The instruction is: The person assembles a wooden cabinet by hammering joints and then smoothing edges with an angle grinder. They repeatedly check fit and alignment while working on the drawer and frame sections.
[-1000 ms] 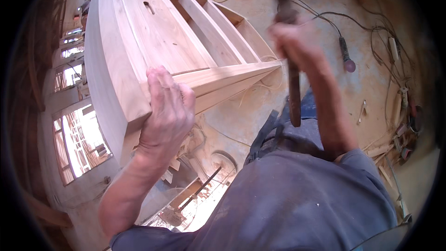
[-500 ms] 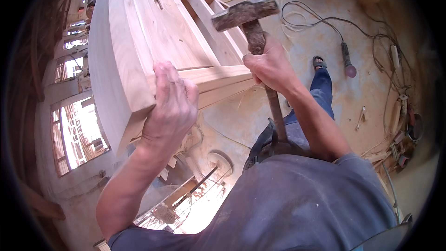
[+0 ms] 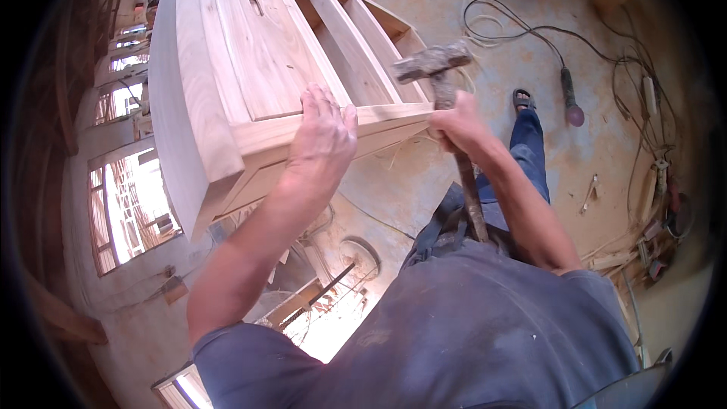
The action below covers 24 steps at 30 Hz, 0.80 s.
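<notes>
The left hand (image 3: 324,132) is lying palm down, fingers stretched forward and slightly spread, with the forearm running up from the lower left and the elbow bent. The right hand (image 3: 458,125) is closing in a fist, knuckles turned upward, wrist cocked. The right forearm is reaching up from the lower right, close to the torso, elbow bent outward.

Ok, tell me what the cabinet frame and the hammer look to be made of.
The cabinet frame: pale bare wood, probably unfinished, with visible grain streaks and a matte surface. The hammer: its head looks like dull grey metal, worn and dusty; the handle appears to be dark wood, though it could be coated. The right hand grips the handle; the left hand presses on the frame's rail.
</notes>
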{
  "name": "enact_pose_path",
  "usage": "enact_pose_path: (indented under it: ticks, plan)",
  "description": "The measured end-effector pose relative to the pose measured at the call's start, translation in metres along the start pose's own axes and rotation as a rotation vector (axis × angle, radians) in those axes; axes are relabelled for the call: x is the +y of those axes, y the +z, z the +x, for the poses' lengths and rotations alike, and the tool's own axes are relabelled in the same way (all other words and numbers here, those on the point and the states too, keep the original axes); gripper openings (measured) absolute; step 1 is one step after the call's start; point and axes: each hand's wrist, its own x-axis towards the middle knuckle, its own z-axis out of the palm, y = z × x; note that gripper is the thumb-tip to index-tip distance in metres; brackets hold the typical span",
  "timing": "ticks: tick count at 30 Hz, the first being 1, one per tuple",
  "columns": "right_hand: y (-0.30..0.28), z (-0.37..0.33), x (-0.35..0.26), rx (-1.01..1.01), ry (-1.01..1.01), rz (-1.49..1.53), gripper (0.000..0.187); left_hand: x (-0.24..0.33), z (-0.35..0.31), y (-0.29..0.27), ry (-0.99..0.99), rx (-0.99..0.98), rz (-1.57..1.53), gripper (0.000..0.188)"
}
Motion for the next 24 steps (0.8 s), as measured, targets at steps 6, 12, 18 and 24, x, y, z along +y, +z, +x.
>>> enact_pose_path:
  ticks: [6,12,18,24]
  plan:
    - [-0.06,0.01,0.041,0.164,0.179,0.247,0.014,-0.007,-0.022,-0.033,0.02,-0.067,0.031,0.044]
    - [-0.104,0.032,0.039,0.248,0.231,0.339,0.013,-0.037,-0.04,-0.059,-0.022,-0.098,-0.079,0.046]
    - [-0.131,0.064,0.013,0.184,0.288,0.278,0.015,-0.094,-0.03,-0.112,-0.179,-0.246,-0.929,0.061]
    - [-0.127,0.116,-0.033,0.147,0.224,0.066,0.017,-0.179,-0.001,-0.063,-0.539,0.096,-0.764,0.084]
